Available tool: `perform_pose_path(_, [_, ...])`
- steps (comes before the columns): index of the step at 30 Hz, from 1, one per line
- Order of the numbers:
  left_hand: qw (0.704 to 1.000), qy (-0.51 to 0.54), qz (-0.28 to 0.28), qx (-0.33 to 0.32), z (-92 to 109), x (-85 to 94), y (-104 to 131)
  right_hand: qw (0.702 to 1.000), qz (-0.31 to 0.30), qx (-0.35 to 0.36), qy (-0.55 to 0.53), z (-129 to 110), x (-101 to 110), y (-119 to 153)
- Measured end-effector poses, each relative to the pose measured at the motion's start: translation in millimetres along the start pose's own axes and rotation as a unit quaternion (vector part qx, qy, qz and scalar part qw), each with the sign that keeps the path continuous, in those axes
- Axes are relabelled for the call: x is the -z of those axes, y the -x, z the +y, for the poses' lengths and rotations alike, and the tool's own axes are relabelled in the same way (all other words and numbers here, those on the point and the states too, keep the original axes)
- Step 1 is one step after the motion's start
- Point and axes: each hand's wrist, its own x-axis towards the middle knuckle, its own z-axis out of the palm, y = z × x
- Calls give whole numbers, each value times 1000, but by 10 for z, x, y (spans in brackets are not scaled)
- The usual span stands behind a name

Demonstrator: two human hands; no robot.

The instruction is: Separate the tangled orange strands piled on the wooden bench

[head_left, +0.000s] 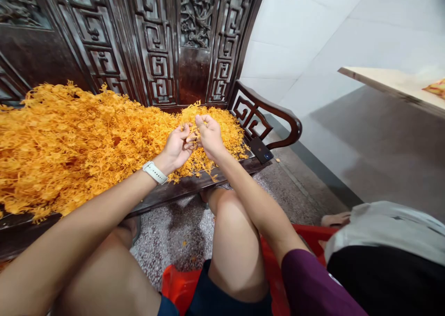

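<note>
A long heap of orange plastic-looking sprigs (79, 144) covers the seat of a dark carved wooden bench (194, 79). Over the heap's right part, my left hand (176, 147), with a pale watch on the wrist, has its thumb and fingers pinched on thin orange stems. Close beside it on the right, my right hand (210, 135) pinches the same small orange piece (190, 116), whose frilly top sticks up between the hands. Fine stem ends between the fingers are too small to tell apart.
A dark phone (260, 150) lies at the bench seat's right end, by the curved armrest (274, 112). Red plastic seating (181, 283) is under me. At the right are a light tabletop (392, 82) and a white-and-black bundle of cloth (389, 242).
</note>
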Motion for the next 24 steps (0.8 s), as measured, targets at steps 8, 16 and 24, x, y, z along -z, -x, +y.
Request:
perform_pose_path(8, [999, -22, -26, 10, -3, 136, -42, 1000, -22, 2, -14, 46, 25, -62])
perform_pose_path(16, [993, -12, -109, 36, 102, 110, 5, 989, -119, -33, -85, -55, 139, -54])
perform_pose_path(24, [995, -52, -84, 25, 119, 79, 18, 991, -107, -27, -69, -82, 132, -16])
